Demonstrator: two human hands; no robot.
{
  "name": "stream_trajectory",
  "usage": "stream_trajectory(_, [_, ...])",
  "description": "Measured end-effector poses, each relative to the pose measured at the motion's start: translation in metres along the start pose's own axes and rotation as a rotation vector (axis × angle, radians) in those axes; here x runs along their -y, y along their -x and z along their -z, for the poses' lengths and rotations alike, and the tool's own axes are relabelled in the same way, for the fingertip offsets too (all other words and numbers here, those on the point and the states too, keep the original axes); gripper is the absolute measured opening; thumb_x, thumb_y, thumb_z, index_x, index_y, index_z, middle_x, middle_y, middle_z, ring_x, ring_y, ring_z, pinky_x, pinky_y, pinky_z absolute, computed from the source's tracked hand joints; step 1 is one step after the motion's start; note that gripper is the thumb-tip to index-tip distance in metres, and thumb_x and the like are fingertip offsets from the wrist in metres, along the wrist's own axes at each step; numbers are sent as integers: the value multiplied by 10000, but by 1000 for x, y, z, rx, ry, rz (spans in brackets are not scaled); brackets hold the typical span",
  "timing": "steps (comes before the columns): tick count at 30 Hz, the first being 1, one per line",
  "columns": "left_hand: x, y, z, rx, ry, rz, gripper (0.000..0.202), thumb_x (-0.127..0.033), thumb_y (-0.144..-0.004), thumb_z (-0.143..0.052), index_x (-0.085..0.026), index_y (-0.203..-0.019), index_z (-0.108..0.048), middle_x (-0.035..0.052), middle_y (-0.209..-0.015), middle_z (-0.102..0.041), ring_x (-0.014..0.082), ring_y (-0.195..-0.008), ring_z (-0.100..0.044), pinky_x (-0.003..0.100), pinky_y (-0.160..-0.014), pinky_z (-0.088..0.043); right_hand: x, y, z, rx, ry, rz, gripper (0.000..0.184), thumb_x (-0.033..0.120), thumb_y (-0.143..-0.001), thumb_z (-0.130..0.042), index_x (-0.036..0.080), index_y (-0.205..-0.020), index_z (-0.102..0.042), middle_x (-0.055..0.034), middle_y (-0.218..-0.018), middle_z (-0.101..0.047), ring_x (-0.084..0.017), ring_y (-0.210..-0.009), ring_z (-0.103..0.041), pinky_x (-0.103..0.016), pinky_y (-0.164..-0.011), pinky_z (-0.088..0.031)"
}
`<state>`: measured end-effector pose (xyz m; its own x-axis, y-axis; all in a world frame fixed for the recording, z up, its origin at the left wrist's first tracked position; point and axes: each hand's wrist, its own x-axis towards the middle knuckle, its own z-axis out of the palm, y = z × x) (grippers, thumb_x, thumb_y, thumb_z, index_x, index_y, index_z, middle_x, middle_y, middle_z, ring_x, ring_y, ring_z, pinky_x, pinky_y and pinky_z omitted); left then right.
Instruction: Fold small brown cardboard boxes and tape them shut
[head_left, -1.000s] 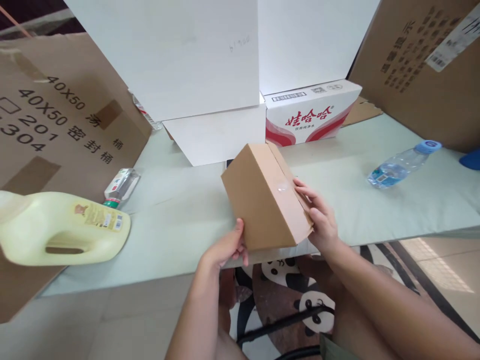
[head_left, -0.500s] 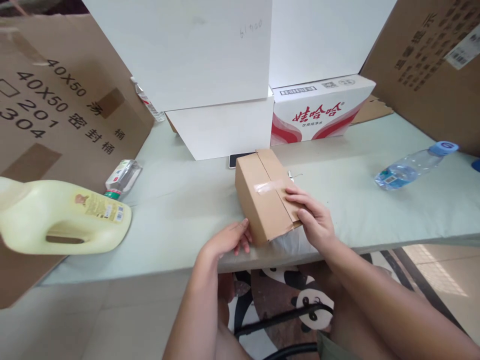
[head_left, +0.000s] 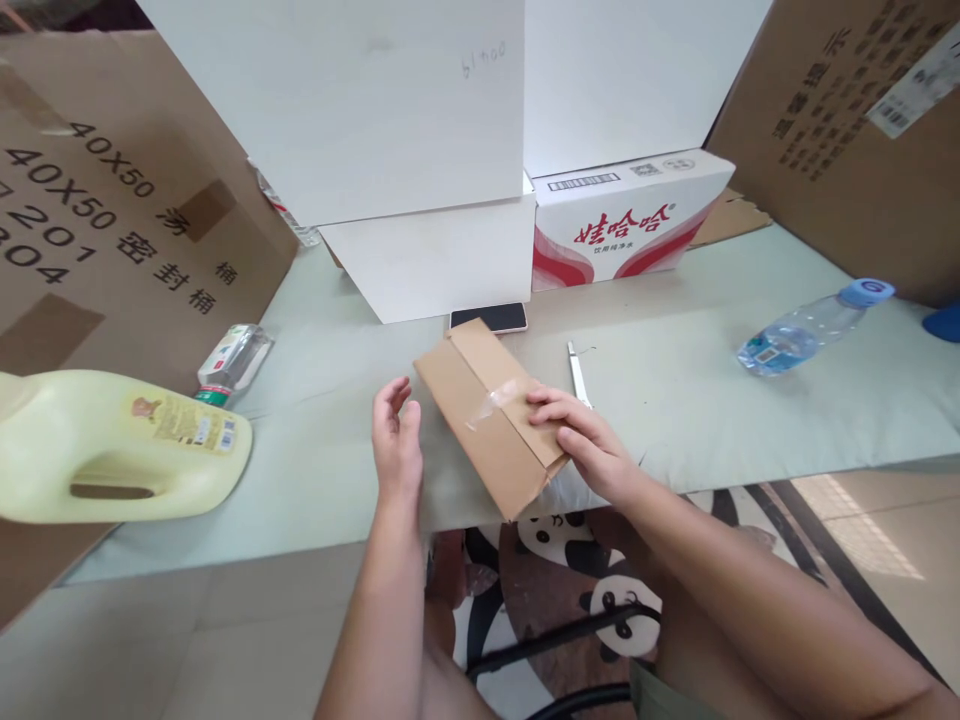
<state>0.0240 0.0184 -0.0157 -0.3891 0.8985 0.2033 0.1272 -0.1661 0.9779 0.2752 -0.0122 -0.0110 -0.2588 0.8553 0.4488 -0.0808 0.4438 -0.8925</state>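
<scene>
A small brown cardboard box (head_left: 480, 425) lies on the pale green table (head_left: 337, 430) at its near edge, with a strip of clear tape across its top seam. My right hand (head_left: 585, 445) rests flat on the box's right side, fingers stretched out over the flap. To the left of the box my left hand (head_left: 396, 440) hovers with its fingers apart, a small gap away and holding nothing. A white bag or wrapping shows under the box's near end.
A dark phone (head_left: 489, 317) and a small white cutter (head_left: 577, 375) lie just behind the box. A cream jug (head_left: 112, 445) and a small bottle (head_left: 232, 362) lie left, a water bottle (head_left: 814, 327) right. White boxes (head_left: 427, 255), a red-printed carton (head_left: 622, 225) and large cardboard sheets (head_left: 112, 200) stand around.
The box came down from a tilted hold and now lies flat on the table. My left hand let go of it and drew away left; my right hand stayed on top.
</scene>
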Motion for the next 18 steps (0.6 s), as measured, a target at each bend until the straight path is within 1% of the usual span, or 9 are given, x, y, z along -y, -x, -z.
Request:
stream_trajectory(2, [0, 1, -1, 9, 48, -23, 560, -564, -789, -666, -257, -1247, -567, 111, -1408, -567, 271, -1298, -536, 383, -1021, -451, 2, 4, -4, 53, -58, -32, 251, 409, -994, -492, 274, -1057, -694, -69, -1331, -640, -243, -1306, -566, -481, -1156, -403])
stream_trajectory(5, [-6, 3, -2, 15, 135, -3, 603, -527, -778, -694, -274, -1300, -528, 104, -1424, -554, 258, -1251, -563, 358, -980, -469, 4, 8, -12, 97, -60, -18, 273, 420, -1008, -460, 272, -1062, -683, -69, -1302, -651, -229, -1288, -574, -480, -1175, -376])
stream_trajectory(7, [-11, 4, -2, 9, 174, 30, 581, -496, -752, -720, -263, -1256, -550, 99, -1324, -611, 240, -1137, -611, 329, -890, -496, 4, 9, -15, 87, -48, 4, 280, 420, -1014, -440, 274, -1063, -674, -71, -1292, -650, -225, -1273, -579, -488, -1177, -370])
stream_trajectory(9, [-15, 5, -2, -8, 189, 73, 519, -474, -727, -730, -240, -1169, -592, 82, -1141, -664, 208, -945, -636, 295, -754, -500, 3, 9, -16, 84, -47, 30, 268, 401, -1017, -433, 280, -1067, -667, -67, -1280, -648, -222, -1261, -583, -492, -1176, -370])
stream_trajectory(11, [-17, 5, -3, -27, 203, 108, 470, -457, -700, -735, -225, -1090, -614, 51, -971, -661, 171, -773, -600, 263, -630, -466, 1, 8, -17, 84, -47, 61, 261, 385, -1017, -430, 284, -1073, -664, -64, -1268, -648, -225, -1260, -581, -497, -1174, -369])
stream_trajectory(12, [-17, 5, -3, -32, 212, 120, 454, -450, -688, -737, -221, -1061, -618, 38, -915, -648, 157, -720, -576, 251, -593, -446, 0, 7, -17, 82, -44, 73, 261, 382, -1016, -428, 284, -1074, -663, -65, -1263, -649, -229, -1263, -578, -500, -1174, -369])
stream_trajectory(14, [-17, 4, -4, -34, 228, 130, 440, -443, -675, -738, -216, -1032, -618, 24, -858, -630, 144, -673, -549, 240, -562, -424, -2, 7, -19, 69, -38, 94, 266, 379, -1015, -422, 282, -1075, -663, -65, -1251, -651, -236, -1262, -576, -504, -1173, -368])
stream_trajectory(18, [-15, 4, -3, -25, 234, 123, 426, -437, -685, -730, -215, -1031, -616, 21, -845, -618, 138, -658, -537, 238, -560, -412, -6, 5, -21, 37, -28, 158, 283, 374, -1013, -402, 286, -1075, -664, -58, -1218, -661, -236, -1235, -586, -502, -1174, -364])
